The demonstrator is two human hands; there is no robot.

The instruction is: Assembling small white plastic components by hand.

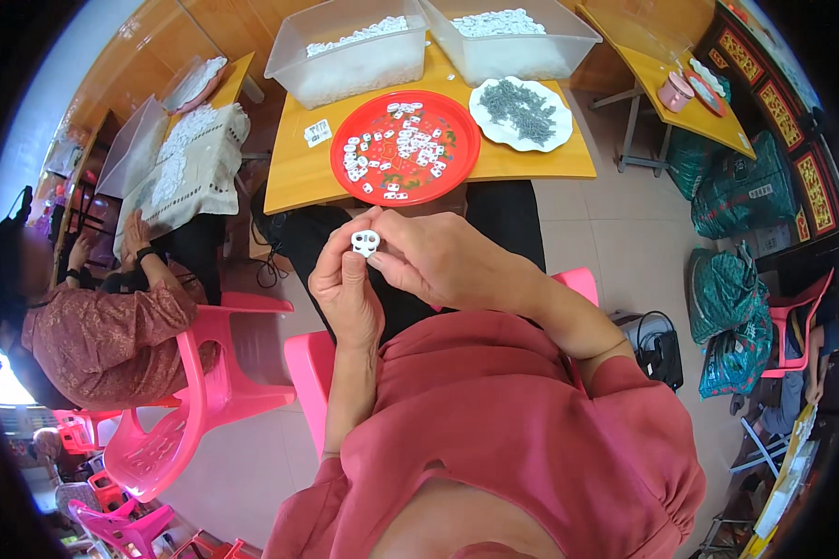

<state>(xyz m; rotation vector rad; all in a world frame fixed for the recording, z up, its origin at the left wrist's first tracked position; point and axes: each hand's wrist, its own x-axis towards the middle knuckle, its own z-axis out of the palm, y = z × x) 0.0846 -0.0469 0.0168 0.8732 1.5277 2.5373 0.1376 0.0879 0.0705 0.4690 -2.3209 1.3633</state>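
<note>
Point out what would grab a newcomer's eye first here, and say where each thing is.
First, the big red round tray, strewn with white pieces, in the middle of the yellow table. Behind it stand two translucent bins heaped with white items, and to its right lies a wavy-edged white plate of thin grey pieces. Nearer, the left hand and right hand hold a small holed white part.

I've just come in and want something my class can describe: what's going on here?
A person holds a small white piece with dark holes at the fingertips of the left hand and right hand. On the yellow table ahead, a red tray carries more white pieces, beside a white plate of grey pieces. Behind stand two bins of white items. Another person sits at the left.
</note>
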